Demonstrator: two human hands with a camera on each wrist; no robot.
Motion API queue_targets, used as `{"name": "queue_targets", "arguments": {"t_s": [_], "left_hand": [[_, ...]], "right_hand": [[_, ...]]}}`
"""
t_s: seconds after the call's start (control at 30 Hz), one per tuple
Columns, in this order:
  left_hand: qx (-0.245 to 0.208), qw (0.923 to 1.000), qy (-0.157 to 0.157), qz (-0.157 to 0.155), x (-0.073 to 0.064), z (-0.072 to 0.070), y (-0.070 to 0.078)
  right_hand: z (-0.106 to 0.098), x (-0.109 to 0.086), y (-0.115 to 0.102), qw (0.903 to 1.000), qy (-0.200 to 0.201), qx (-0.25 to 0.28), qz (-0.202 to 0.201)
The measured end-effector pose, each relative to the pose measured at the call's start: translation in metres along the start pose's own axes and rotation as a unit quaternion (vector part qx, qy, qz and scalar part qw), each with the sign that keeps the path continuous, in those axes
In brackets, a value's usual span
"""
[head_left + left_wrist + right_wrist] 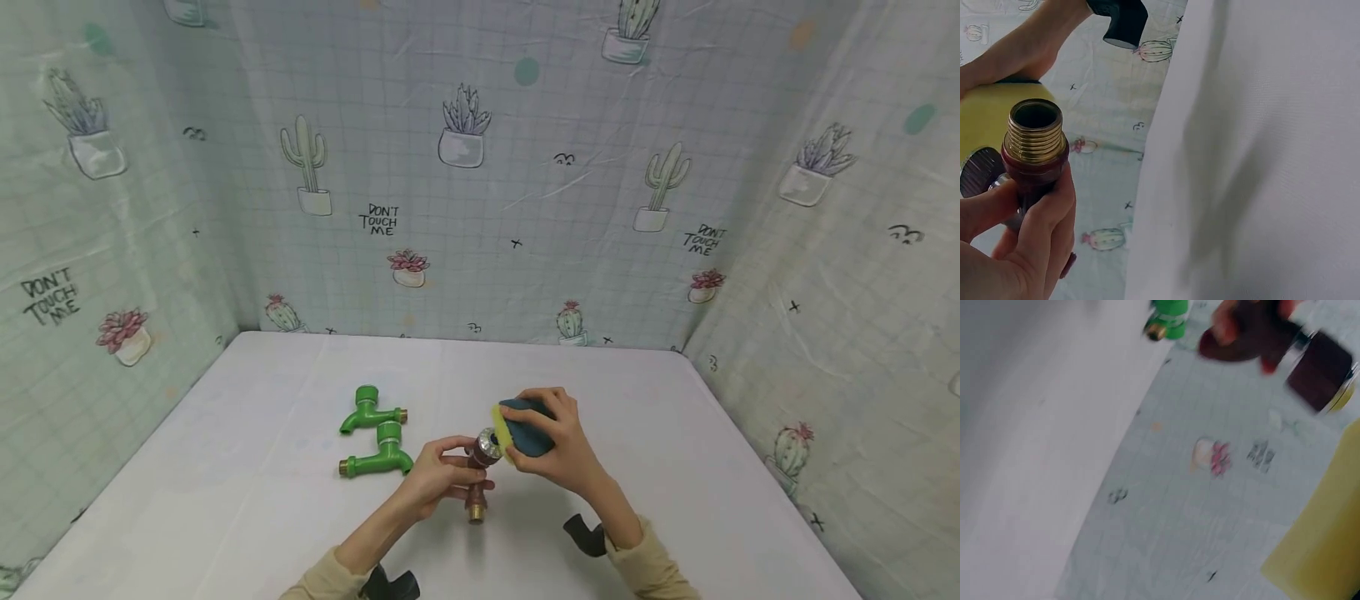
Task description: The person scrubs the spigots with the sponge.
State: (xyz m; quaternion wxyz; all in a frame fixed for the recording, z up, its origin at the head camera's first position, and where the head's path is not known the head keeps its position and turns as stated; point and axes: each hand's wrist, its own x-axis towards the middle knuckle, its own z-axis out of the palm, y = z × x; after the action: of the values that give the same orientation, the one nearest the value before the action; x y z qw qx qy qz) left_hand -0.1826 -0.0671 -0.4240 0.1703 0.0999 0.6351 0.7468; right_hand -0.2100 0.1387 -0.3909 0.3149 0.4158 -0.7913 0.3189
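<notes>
My left hand [438, 477] holds a dark red-brown tap [476, 500] above the table, with its brass threaded end pointing toward me in the head view. The left wrist view shows that threaded end [1036, 140] from its open mouth, fingers wrapped about the body below it. My right hand [568, 440] grips a sponge [531, 432] with a yellow side and a dark teal side. Its yellow face is at the chrome-topped knob of the tap; whether they touch is unclear. The right wrist view has the sponge [1322, 544] at the lower right, with the tap blurred above.
Two green taps with brass ends lie left of my hands on the white table [247, 433]: a farther one [367, 412] and a nearer one [382, 454]. Black angled pieces [585, 536] sit by both wrists. Cactus-printed cloth [517, 200] surrounds the table's back and sides.
</notes>
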Motion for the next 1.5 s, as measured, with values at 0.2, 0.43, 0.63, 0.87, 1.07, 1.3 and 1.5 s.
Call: {"name": "queue_targets", "arguments": {"t_s": [0.2,0.43,0.63,0.87,1.07,1.3,1.5], "left_hand": [[-0.003,1.0,0.0,0.001,0.001,0.002,0.0],[-0.002,1.0,0.004,-0.008,-0.003,0.002,0.001],[-0.015,0.9997,0.005,-0.016,-0.002,0.001,0.0],[-0.015,0.9994,0.005,-0.031,-0.003,0.002,-0.002],[-0.026,0.9989,-0.005,-0.038,-0.003,-0.002,-0.006],[-0.056,0.9966,0.019,-0.057,0.001,-0.015,0.001],[-0.078,0.9945,0.032,-0.062,0.005,-0.024,0.016]], "right_hand": [[0.012,0.004,-0.005,0.9997,-0.014,-0.008,-0.02],[0.012,-0.001,0.014,0.9995,-0.007,-0.002,0.03],[0.012,0.002,0.003,0.9993,-0.005,0.029,0.021],[0.02,-0.003,0.001,0.9999,-0.005,0.004,0.013],[0.017,-0.008,0.014,0.9989,0.004,-0.02,0.042],[0.006,-0.014,0.017,0.9965,0.026,-0.015,0.078],[-0.001,-0.025,0.019,0.9954,0.027,-0.008,0.091]]}}
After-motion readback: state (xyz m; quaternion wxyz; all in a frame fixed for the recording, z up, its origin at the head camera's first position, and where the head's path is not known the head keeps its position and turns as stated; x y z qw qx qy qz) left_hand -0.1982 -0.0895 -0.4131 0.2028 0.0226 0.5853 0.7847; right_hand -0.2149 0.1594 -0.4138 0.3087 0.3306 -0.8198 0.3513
